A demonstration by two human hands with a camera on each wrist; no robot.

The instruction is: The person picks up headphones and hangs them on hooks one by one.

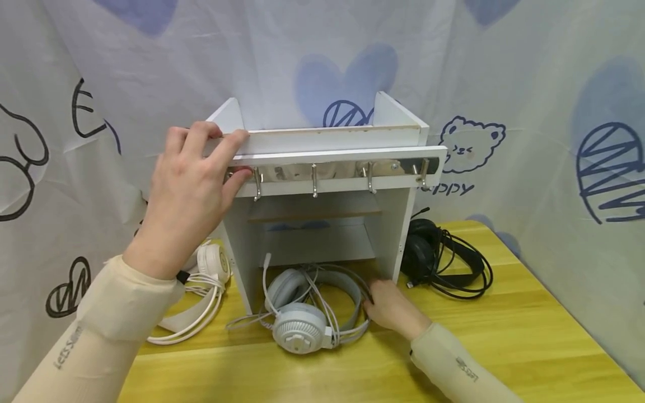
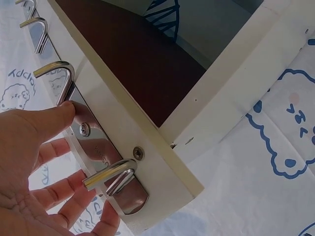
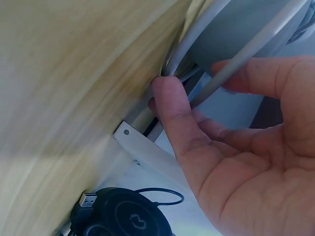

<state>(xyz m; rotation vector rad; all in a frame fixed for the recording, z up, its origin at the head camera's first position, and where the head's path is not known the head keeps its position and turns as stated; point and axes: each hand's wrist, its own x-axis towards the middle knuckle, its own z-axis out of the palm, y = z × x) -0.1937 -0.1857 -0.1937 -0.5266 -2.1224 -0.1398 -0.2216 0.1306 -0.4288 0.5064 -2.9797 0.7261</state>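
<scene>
My left hand (image 1: 186,179) holds the left end of a white board with metal hooks (image 1: 342,182), on the front of a small white shelf unit (image 1: 395,235). Its thumb presses the metal strip (image 2: 88,110) between two hooks, and the fingers reach over the top edge in the head view. Low at the shelf's right side, my right hand (image 1: 395,308) grips the right edge of a grey headset (image 1: 299,330) with a microphone boom. In the right wrist view, its fingers (image 3: 172,96) close around the headset's thin grey loops (image 3: 251,49). Some fingertips are hidden behind them.
A white headset (image 1: 214,263) with coiled cable lies left of the shelf, partly behind my left forearm. To its right lies a black headset (image 1: 423,252) with a bundled cable and USB plug. The yellow wooden table (image 1: 544,324) meets a printed curtain (image 1: 544,84) behind.
</scene>
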